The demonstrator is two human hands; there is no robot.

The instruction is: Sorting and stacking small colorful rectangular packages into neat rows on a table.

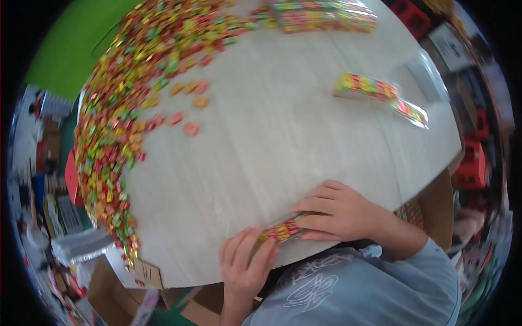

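Note:
At the near edge of the white table [244,163], a long candy pack [283,230] in red, yellow and clear wrap lies between my hands. My left hand [246,262] grips its left end with bent fingers. Around the right end, my right hand [338,213] is closed, its fingers covering that part of the pack. Farther off to the right lies another candy pack [367,86] in a clear sleeve, with a narrower end [410,113] sticking out toward the right; neither hand touches it.
Loose wrapped candies [117,119] are heaped along the left and far left rim. Packed candy bundles [326,15] are stacked at the far side. Clear plastic sleeves [429,76] lie by the right edge. Cardboard boxes [111,290] and a red stool [470,164] stand around the table.

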